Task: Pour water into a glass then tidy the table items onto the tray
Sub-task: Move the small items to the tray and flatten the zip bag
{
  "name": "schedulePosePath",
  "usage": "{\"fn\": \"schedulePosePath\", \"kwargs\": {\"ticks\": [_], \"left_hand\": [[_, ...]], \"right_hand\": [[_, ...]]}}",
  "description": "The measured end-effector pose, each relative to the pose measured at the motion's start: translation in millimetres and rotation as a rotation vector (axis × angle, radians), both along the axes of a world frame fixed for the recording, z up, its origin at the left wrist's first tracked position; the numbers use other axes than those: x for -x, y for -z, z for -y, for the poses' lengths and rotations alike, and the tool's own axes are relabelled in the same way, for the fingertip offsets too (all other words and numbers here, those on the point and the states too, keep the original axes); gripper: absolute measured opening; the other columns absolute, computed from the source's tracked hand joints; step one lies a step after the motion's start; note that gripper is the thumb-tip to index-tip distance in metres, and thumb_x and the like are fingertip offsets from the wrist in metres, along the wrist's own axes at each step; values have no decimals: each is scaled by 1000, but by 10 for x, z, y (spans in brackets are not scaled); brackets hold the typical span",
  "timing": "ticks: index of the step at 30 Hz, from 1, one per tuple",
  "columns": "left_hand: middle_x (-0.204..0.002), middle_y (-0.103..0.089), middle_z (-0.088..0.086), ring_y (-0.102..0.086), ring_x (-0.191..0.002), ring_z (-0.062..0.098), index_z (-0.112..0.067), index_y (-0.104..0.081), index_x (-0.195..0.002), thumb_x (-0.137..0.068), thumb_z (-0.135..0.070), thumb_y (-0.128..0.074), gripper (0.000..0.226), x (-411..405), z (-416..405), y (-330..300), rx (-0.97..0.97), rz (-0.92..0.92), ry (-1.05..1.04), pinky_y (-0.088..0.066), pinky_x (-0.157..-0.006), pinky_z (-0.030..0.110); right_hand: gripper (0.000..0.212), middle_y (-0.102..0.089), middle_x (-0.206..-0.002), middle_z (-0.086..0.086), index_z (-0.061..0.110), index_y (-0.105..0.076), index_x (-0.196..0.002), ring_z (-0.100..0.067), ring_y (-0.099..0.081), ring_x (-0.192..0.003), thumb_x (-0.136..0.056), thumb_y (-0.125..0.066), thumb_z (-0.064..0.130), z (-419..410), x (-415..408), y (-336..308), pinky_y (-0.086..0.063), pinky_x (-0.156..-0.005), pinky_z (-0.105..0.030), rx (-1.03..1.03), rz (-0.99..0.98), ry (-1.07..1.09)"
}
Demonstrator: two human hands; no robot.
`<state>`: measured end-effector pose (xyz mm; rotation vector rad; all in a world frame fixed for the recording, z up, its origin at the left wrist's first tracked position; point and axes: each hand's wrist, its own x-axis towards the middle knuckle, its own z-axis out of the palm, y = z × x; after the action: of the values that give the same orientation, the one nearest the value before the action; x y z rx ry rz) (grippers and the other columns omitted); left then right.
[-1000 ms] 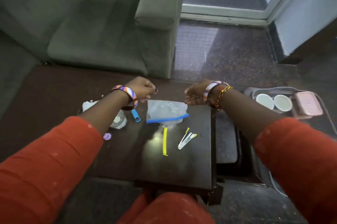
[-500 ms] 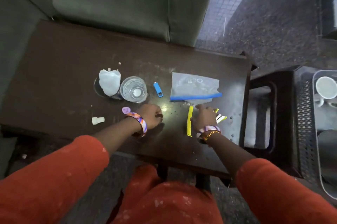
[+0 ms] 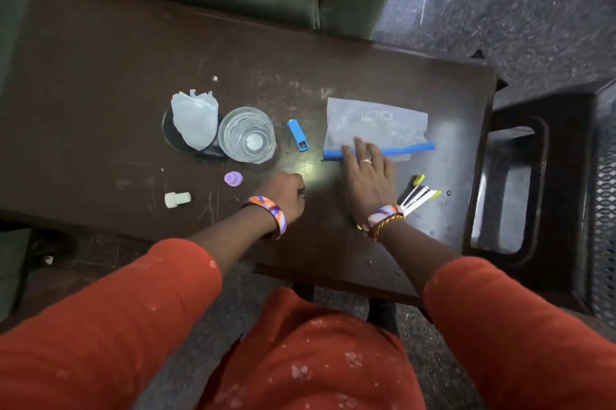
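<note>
My right hand (image 3: 365, 172) lies flat, fingers straight, on the plastic bag (image 3: 375, 129) on the tabletop (image 3: 100, 76); my left hand (image 3: 288, 192) is fisted, empty. Sweeping carelessly could topple the glass (image 3: 247, 134)

The right hand (image 3: 366, 172) covers most of a yellow strip (image 3: 359, 227) and part of the bag's (image 3: 376, 126) blue seal. The left hand's (image 3: 288, 196) curled fingers are hidden, perhaps empty. The bag's contents blur.
</note>
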<state>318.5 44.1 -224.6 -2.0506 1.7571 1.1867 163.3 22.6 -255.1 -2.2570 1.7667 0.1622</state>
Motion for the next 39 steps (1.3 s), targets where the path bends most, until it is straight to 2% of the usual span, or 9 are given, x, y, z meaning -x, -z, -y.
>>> {"fn": "schedulePosePath", "kwargs": {"ticks": [3, 9, 14, 17, 25, 30, 33, 36, 39], "left_hand": [[-116, -58, 19, -54, -112, 35, -3, -63, -108, -83, -10, -52, 29, -141, -176, 26, 93, 86, -191, -45, -92, 37], [-124, -45, 25, -46, -114, 41, -2, -47, -123, -77, -21, -68, 54, -597, -323, 162, 226, 313, -419, -36, -98, 44], [-99, -59, 29, -57, -92, 45, -1, -61, -96, -84, -20, -56, 23, -820, -184, 311, 203, 214, -379, -46, -78, 42], [-86, -65, 27, -60, -84, 44, -2, -67, -82, -81, -28, -40, 38, -846, -246, 335, 216, 152, -403, -50, -74, 42], [-146, -36, 26, -45, -128, 38, -5, -74, -94, -72, -21, -63, 30, -1224, -752, 353, 327, 145, -822, -32, -108, 34], [-109, -70, 20, -59, -116, 29, -4, -75, -93, -73, -20, -64, 28, -1459, -695, 325, 206, 58, -693, -43, -93, 31], [-90, -73, 16, -66, -96, 30, -7, -76, -79, -63, -31, -63, 31, -1337, -679, 210, 103, -82, -581, -47, -81, 29], [-90, -73, 9, -67, -90, 3, -14, -77, -85, -58, -44, -71, 41, -908, -693, -5, 62, -380, -438, -46, -83, 15], [-85, -74, 17, -64, -82, 8, -3, -76, -77, -60, -48, -53, 53, -388, -590, -134, 116, -516, -264, -49, -79, 18]], "right_hand": [[32, -67, -110, -14, 16, -68, -102, -33, -54, -103, -70, -63, 12, -271, -53, 99, -49, -87, -39, 37, -12, -67], [39, -70, -96, -11, 19, -72, -97, -34, -58, -94, -72, -42, 16, -391, -156, 130, -53, -79, -38, -15, -10, -134], [30, -66, -115, -14, 17, -69, -98, -33, -62, -97, -70, -63, 10, -24, -545, 57, -49, -80, -35, 70, 12, -252], [37, -53, -133, -21, 10, -60, -119, -39, -54, -113, -83, -54, 5, 192, -824, 0, -44, -90, -41, -31, 11, -166], [40, -68, -95, -18, 11, -69, -101, -38, -63, -77, -62, -72, 4, -306, -904, 65, -52, -66, -36, -99, 63, -179], [38, -60, -113, -18, 9, -62, -116, -38, -60, -95, -80, -55, 2, -490, -902, 29, -52, -77, -39, -348, 279, -191], [32, -61, -119, -13, 9, -59, -121, -29, -59, -109, -90, -50, 11, -526, -952, -55, -44, -90, -28, -524, 473, -10], [34, -68, -110, -8, 15, -62, -118, -27, -61, -109, -93, -49, 34, -579, -984, -240, -48, -93, -33, -751, 667, 424], [38, -71, -88, -2, 17, -65, -104, -18, -64, -84, -95, -40, 44, -584, -788, -444, -55, -63, -34, -923, 853, 771]]}}
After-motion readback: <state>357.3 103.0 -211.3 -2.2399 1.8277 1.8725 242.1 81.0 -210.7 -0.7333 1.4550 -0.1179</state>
